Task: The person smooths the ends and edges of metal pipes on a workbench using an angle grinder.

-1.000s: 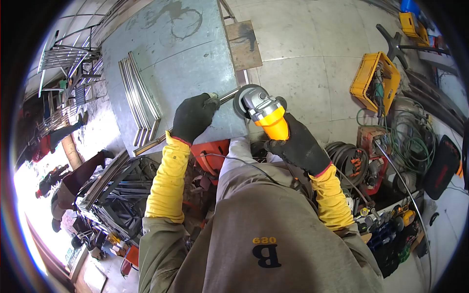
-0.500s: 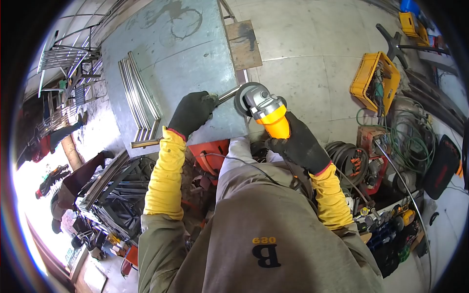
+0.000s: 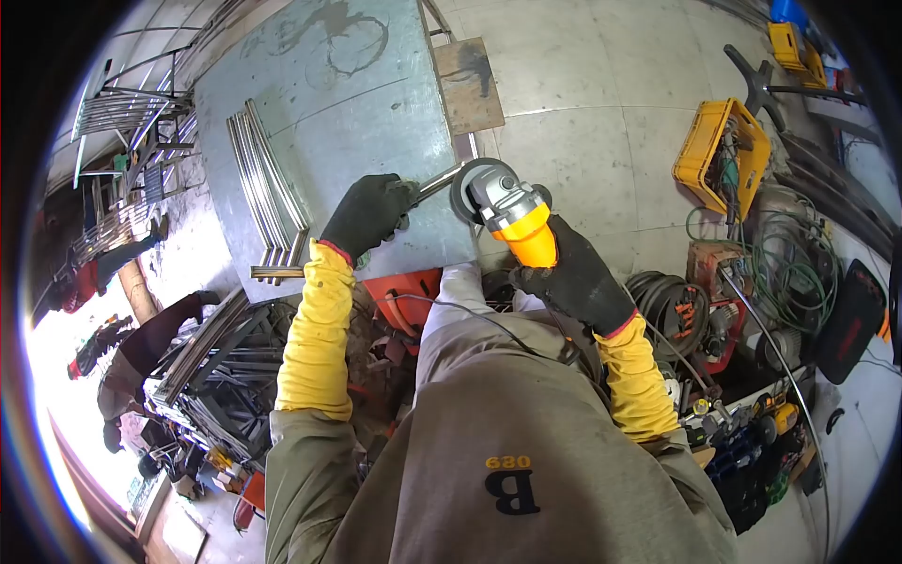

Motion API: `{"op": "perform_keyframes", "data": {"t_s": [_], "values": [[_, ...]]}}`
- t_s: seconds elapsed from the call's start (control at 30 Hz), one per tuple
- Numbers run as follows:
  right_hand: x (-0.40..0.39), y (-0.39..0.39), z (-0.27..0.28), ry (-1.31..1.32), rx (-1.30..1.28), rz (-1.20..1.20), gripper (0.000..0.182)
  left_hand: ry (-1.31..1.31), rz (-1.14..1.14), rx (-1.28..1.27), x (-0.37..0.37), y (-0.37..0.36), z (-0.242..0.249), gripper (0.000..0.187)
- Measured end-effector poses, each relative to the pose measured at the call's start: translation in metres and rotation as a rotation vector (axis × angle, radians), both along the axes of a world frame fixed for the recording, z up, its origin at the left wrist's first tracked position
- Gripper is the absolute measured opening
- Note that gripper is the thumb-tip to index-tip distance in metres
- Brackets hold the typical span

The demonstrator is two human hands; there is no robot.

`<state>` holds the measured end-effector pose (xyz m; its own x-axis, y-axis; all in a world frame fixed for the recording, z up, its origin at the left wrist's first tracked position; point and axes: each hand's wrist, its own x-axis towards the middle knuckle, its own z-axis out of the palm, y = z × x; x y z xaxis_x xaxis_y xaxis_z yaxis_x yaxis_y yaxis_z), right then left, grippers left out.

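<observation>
My right hand [image 3: 578, 275], in a black glove, is wrapped round the yellow body of an angle grinder [image 3: 522, 221]. The grinder's disc [image 3: 477, 188] meets the end of a thin metal bar [image 3: 438, 182] over the table's right edge. Gripping that bar is my gloved left hand [image 3: 369, 218]; part of the bar is hidden inside its fingers. To the left of it, several shiny bent metal bars [image 3: 266, 179] lie side by side on the grey metal table [image 3: 376, 122]. A dark cord [image 3: 470, 315] crosses in front of my body.
A yellow crate [image 3: 700, 160] holding cables stands on the floor at right, beside green hoses [image 3: 799, 263]. Under the table is a red container [image 3: 402, 299]. Metal frames [image 3: 211, 367] are stacked at lower left, near other people [image 3: 141, 367].
Both hands, the grinder and the bar stay almost in place. My left forearm has shifted very slightly left. People at far left have moved a little.
</observation>
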<state>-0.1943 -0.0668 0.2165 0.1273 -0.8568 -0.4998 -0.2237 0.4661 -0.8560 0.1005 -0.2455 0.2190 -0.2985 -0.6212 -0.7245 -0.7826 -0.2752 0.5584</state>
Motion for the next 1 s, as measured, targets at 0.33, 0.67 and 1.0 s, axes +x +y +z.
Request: {"op": "perform_keyframes", "data": {"t_s": [0.33, 0.67, 1.0], "values": [[0.001, 0.005, -0.006, -0.058, -0.054, -0.022, 0.06, -0.021, 0.028, 0.15, 0.004, -0.016, 0.003, 0.043], [0.002, 0.004, -0.002, 0.002, -0.03, 0.007, 0.062, -0.036, 0.039, 0.138, -0.003, -0.011, 0.003, 0.042], [0.002, -0.007, 0.006, -0.027, -0.056, -0.005, 0.061, -0.031, 0.058, 0.122, -0.001, -0.009, 0.003, 0.043]]}}
